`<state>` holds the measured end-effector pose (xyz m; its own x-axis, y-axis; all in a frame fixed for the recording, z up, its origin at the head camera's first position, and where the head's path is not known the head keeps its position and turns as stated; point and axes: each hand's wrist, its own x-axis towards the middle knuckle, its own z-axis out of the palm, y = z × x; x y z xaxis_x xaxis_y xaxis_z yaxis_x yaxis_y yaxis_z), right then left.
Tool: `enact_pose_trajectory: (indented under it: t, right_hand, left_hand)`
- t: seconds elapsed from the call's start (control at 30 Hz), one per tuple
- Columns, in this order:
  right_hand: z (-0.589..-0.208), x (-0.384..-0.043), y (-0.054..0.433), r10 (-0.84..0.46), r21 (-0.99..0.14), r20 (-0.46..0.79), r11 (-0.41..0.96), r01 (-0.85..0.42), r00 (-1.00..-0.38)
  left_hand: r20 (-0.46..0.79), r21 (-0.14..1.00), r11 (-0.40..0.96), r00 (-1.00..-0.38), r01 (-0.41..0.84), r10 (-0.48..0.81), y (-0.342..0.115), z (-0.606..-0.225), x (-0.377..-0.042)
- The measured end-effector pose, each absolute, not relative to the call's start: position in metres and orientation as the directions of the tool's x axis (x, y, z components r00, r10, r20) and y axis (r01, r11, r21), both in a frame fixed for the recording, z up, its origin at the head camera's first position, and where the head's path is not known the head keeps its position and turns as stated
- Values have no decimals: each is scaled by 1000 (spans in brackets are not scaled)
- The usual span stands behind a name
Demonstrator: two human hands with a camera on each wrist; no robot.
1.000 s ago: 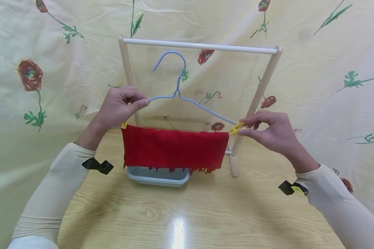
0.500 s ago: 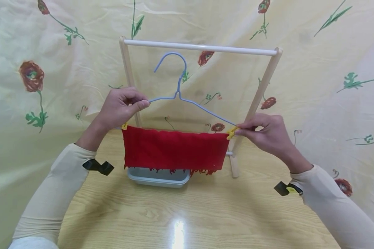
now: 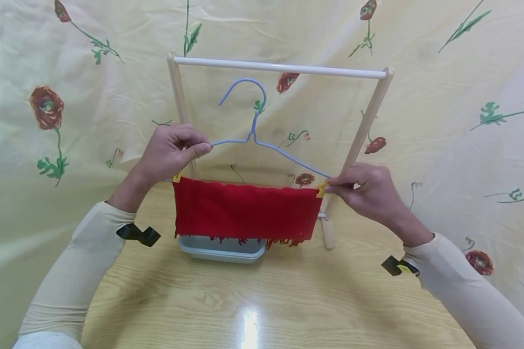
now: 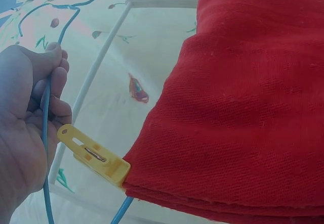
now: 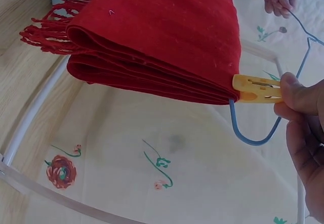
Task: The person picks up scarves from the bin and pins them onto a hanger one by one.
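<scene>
A folded red fringed cloth [image 3: 246,208] hangs from the lower bar of a blue wire hanger [image 3: 288,156]. My left hand [image 3: 174,149] grips the hanger's left arm between thumb and fingers. Just below that hand, a yellow clothespin [image 4: 96,155] clamps the cloth's left corner. At the other end, my right hand [image 3: 364,191] pinches a second yellow clothespin [image 5: 257,88], whose jaws sit over the cloth's right edge, close to the hanger's bend. The layered folds of the cloth show in the right wrist view.
Behind the hanger stands a small rack with a white top rail [image 3: 279,68] and wooden side posts. A pale grey-blue tray [image 3: 222,255] sits on the wooden table [image 3: 192,300], partly hidden by the cloth. Flowered fabric [image 3: 454,145] forms the backdrop.
My right hand has moved left, bringing its clothespin from beside the cloth onto the cloth's right edge. The hanger has shifted slightly right and down; my left hand keeps its grip.
</scene>
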<state>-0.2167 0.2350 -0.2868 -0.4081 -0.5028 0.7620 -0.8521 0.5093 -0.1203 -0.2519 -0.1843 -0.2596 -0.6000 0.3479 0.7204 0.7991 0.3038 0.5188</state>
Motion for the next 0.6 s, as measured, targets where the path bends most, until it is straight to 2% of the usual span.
enact_pose_trajectory:
  t: [0.13, 0.3, 0.6]
  right_hand:
    - [-287, -215, 234, -527, -78, 755, 518, -852, -390]
    - [-288, -213, 233, -539, -55, 744, 540, -840, -395]
    - [-292, -214, 233, -554, -61, 709, 568, -821, -436]
  left_hand:
    - [726, 515, 281, -586, 810, 360, -184, -259, -251]
    - [735, 506, 254, -566, 824, 373, -184, -261, -250]
    - [735, 493, 251, -553, 833, 393, -183, -261, -251]
